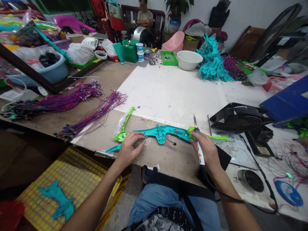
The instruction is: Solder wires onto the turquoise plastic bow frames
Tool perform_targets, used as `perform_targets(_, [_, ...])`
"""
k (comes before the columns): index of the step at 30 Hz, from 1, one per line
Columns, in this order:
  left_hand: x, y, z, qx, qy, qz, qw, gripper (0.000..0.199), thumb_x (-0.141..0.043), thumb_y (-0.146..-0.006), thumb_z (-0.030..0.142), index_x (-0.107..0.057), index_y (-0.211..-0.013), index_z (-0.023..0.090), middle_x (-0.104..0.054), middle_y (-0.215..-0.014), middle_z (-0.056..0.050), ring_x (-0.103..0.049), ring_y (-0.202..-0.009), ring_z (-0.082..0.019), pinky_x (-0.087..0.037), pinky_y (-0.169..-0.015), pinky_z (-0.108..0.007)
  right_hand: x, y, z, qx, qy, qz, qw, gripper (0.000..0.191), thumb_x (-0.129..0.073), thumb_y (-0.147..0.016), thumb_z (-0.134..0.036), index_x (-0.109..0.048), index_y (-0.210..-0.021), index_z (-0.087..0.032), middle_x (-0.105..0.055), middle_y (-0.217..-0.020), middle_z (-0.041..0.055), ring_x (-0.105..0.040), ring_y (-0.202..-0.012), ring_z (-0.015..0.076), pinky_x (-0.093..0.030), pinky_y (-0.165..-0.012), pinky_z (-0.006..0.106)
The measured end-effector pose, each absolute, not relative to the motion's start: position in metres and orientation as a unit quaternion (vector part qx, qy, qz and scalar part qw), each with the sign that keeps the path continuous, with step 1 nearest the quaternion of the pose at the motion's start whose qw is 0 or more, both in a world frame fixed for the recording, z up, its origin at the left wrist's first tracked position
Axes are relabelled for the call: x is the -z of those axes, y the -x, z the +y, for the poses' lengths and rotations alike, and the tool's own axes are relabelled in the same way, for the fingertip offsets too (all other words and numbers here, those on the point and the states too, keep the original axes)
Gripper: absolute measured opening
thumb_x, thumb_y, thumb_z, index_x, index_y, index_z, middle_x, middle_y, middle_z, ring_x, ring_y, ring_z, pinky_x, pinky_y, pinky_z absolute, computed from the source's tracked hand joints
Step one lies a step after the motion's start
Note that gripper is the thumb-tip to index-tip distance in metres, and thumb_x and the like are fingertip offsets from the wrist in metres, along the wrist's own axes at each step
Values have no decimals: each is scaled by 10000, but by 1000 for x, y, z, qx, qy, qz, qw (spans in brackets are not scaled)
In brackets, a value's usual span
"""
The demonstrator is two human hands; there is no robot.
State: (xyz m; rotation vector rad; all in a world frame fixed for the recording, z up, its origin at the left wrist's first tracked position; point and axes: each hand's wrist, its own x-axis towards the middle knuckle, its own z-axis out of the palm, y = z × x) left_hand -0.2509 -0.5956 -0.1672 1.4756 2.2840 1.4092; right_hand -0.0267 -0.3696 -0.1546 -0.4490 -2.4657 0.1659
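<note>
A turquoise plastic bow-shaped part [160, 131] lies across the near table edge, with thin wires and a small dark component hanging from its middle. Over its left limb is my left hand [131, 146], fingers curled round it, the grip partly hidden. My right hand [208, 149] is closed on a soldering iron [200, 150], tip pointing up and away, and its fingertips touch the part's right end. A lime-green piece [218, 138] extends from that end. Beside my left hand lies another lime-green arm [126, 123] with clear plastic film on it.
Wire bundles [96, 115] lie left. A black fan [240, 118], a round metal tin [250, 180] and loose wires stand right. Turquoise parts [213, 61] are piled behind a white basin [190, 60]. A yellow crate [79, 170] sits below left. A person [145, 16] sits at the back.
</note>
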Motion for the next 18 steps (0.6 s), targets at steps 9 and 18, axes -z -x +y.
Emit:
perform_targets(9, [173,231,-577,-475,-485,733,31,95,-565,-864,199,-653,-899,204,-676,-979,-62,-582,-991,-201,-442,-898,-373,168,47,-421,-177,158,-911,336,250,-565,-880,-180,-532,-1128,-191,-644,-1014,86,-629,-926,193,-527,-782,312])
perform_targets(18, [178,221,-575,-484,-466,740,39,108,-553,-866,225,-655,-898,210,-675,-978,-65,-593,-989,-212,-461,-907,-387,182,62,-436,-219,213,-884,352,219,-493,-901,-162,-531,-1112,-207,-616,-940,52,-616,-847,161,-515,-743,291])
